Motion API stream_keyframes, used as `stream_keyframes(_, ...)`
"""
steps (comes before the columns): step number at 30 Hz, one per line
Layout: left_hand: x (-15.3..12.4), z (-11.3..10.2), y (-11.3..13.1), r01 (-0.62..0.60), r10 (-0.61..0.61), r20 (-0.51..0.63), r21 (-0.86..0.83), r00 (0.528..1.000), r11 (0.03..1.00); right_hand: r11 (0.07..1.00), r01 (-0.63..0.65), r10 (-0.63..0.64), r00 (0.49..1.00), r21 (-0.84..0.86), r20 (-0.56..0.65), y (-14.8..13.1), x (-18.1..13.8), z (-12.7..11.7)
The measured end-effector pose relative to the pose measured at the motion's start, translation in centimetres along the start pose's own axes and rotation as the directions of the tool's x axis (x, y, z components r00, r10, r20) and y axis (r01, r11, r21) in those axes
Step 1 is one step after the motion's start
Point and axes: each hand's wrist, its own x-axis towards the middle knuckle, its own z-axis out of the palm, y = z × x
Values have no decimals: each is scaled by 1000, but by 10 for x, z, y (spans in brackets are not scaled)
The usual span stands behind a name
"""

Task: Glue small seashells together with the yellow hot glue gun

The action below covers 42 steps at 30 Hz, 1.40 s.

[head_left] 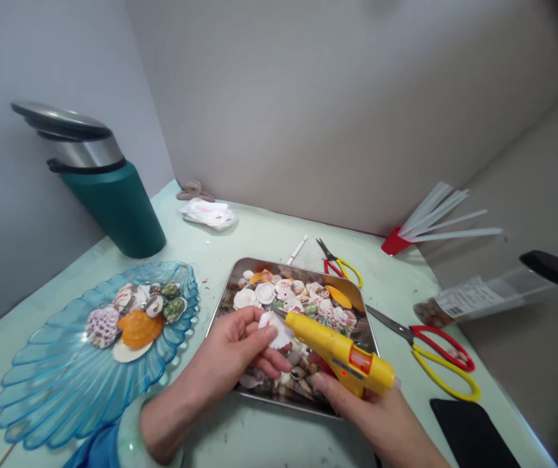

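Note:
Between the thumb and fingers of my left hand (247,348) is a white seashell (279,330). My right hand (373,409) grips a yellow hot glue gun (330,341) by its handle. The gun's nozzle points left and meets the upper part of the shell; whether it touches I cannot tell. Both hands are above a metal tray (220,296) filled with many mixed shells, white, orange, striped and green. Left of my left hand lies a blue scalloped glass plate (49,383) bearing an orange shell (141,329), a purple-speckled shell (102,327) and several others.
A green bottle (117,208) stands back left, near a crumpled white plastic packet (209,214). Behind the tray are small scissors (340,263) and a white pen (298,249). At right are large scissors (425,348), a red cup of glue sticks (395,241), a clear jar (497,292) and a black phone-like slab (473,432).

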Motion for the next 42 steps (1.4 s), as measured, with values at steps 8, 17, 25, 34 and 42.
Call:
stream_keyframes(8, -3, -1, 1, -38, 38, 24, 30, 999, 999, 998, -51, 53, 996, 33, -65, 1, -1, 2)
stream_keyframes(17, -2, 1, 5, -50, 48, -34, -73, 998, 996, 999, -39, 41, 998, 32, -50, -1, -1, 2)
stream_keyframes(25, -6, 3, 10, -71, 58, -89, -147, 994, 987, 991, -111, 113, 993, 75, -28, 5, 0, -1)
stream_keyframes(34, -4, 0, 5, -91, 78, -100, -135, 992, 987, 990, -139, 139, 990, 27, -2, 3, 0, -5)
stream_keyframes(42, -6, -1, 3, -106, 100, -57, -111, 993, 988, 995, -97, 98, 995, 13, -15, 3, 1, -4)
